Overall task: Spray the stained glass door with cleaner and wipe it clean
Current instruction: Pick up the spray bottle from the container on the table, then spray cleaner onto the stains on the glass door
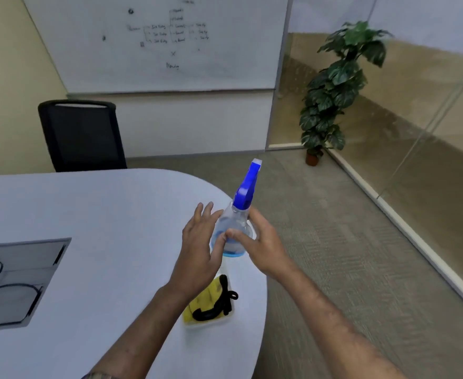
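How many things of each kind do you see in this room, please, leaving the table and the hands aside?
spray bottle: 1
yellow wiping pad: 1
office chair: 1
potted plant: 1
whiteboard: 1
Total: 5

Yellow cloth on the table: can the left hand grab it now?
Probably yes. The left hand is open, just touching the spray bottle, and the yellow cloth lies right beside its wrist. A black object lies on top, though.

Clear spray bottle; blue trigger head; tilted rightward.
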A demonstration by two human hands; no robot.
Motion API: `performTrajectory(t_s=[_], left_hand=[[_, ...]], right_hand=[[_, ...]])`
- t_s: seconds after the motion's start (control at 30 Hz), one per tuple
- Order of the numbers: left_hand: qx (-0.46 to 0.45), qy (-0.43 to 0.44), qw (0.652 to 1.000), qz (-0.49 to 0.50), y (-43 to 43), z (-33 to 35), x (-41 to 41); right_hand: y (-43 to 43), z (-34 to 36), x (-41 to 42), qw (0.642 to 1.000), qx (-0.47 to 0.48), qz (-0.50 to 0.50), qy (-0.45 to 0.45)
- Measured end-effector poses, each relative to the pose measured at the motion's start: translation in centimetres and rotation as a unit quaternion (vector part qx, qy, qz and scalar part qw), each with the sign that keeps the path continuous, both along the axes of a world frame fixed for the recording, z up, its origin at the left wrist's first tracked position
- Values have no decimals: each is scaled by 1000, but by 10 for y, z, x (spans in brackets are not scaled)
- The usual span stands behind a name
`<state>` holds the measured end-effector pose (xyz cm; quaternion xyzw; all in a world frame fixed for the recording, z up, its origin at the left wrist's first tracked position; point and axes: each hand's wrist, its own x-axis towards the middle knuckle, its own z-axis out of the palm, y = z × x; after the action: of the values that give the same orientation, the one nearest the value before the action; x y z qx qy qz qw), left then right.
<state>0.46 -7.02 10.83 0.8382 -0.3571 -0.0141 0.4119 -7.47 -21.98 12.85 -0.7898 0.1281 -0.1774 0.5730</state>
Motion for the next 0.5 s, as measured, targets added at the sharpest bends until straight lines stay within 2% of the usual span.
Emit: performTrajectory(t_s=[0.3, 0.5], left_hand=[[-63, -2, 991, -117, -81, 68, -133], [-83, 47, 973, -210, -156, 95, -248]], right_hand=[[-69, 72, -160, 996, -23, -73, -36], [-126, 103, -309, 989, -31, -131, -62]])
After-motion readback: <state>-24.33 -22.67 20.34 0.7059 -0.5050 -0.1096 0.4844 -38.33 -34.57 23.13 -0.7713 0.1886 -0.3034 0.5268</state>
